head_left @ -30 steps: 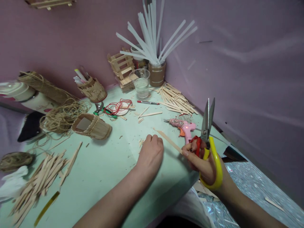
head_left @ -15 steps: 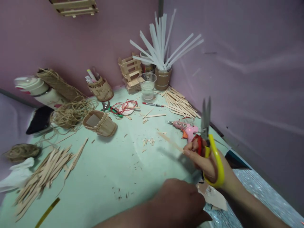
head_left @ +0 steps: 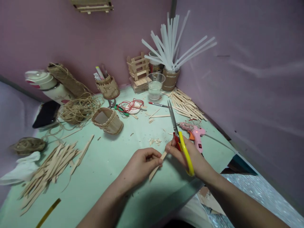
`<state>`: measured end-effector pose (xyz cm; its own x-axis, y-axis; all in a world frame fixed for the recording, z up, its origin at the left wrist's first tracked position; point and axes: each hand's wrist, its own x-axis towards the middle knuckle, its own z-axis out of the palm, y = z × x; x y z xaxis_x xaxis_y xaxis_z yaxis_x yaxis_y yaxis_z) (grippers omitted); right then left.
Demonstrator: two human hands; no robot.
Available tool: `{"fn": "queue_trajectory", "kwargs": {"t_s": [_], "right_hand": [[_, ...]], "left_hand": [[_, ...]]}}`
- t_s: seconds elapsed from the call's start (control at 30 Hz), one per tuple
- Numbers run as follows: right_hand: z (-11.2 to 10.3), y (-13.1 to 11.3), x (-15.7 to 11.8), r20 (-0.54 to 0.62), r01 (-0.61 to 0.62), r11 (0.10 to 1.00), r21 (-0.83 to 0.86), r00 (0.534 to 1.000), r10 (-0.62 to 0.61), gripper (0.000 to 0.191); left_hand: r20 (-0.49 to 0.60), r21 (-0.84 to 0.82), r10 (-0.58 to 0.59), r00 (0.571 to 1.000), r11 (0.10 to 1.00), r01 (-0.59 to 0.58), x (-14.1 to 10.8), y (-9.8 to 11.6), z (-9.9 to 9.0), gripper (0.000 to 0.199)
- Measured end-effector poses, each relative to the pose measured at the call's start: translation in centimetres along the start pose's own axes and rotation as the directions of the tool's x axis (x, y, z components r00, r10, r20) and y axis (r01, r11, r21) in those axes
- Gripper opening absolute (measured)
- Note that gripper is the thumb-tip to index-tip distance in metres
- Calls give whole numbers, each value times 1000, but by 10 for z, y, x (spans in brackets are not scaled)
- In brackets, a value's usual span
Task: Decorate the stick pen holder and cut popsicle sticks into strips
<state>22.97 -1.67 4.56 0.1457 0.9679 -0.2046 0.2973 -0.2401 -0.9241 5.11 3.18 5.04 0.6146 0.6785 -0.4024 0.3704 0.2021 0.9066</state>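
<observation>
My left hand (head_left: 139, 166) is closed, pinching a flat wooden craft stick (head_left: 154, 173) between thumb and fingers near the front of the table. At the stick's upper end, the thumb and fingertips of my right hand (head_left: 198, 161) pinch it too. That same hand carries a pair of scissors (head_left: 185, 155) with yellow and red handles; the blades point up and away, nearly together. Small wood offcuts (head_left: 155, 142) lie just beyond my fingers. A pink glue gun (head_left: 193, 129) rests on its side right of the scissors.
Piles of craft sticks lie at left (head_left: 51, 167) and back right (head_left: 187, 104). A stick-covered basket (head_left: 108, 122), tangled twine (head_left: 78, 109), pliers with green handles (head_left: 123, 111), red cord (head_left: 130, 106), a plastic cup of liquid (head_left: 155, 88) and a jar of white glue sticks (head_left: 171, 79) stand around.
My left hand has come from the lower right over to the stick and now pinches it. My right hand has moved left with the scissors, whose blades now lean left. The view has shifted slightly.
</observation>
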Motion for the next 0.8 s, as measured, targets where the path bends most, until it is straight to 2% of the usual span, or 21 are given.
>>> {"fn": "queue_trajectory", "kwargs": {"t_s": [0.1,0.17,0.3,0.37,0.5,0.67,0.8], "right_hand": [[-3,-7,-5,71,-50,998,-37,996,53,31],[-6,-10,-10,156,-72,992,-101,984,87,34],[-8,-16,-21,327,-65,962,-264,933,153,30],[-6,-19,-23,373,-77,941,-328,905,204,25],[0,-25,-23,392,-94,913,-396,882,261,21],[2,-28,-21,400,-79,951,-299,895,200,26],[0,-24,-21,386,-75,958,-275,904,182,31]], "left_hand": [[-43,-244,-36,998,969,25,0,-2,-4,17],[-88,-342,-48,995,939,15,2,-5,-7,22],[-212,-392,-40,976,919,-48,5,-7,-12,23],[-255,-394,-17,967,915,-88,6,-7,-13,21],[-276,-383,34,960,913,-143,4,-5,-12,19],[-222,-473,21,975,872,-127,3,-9,-13,21],[-234,-467,27,972,874,-137,6,-13,-11,20]]}}
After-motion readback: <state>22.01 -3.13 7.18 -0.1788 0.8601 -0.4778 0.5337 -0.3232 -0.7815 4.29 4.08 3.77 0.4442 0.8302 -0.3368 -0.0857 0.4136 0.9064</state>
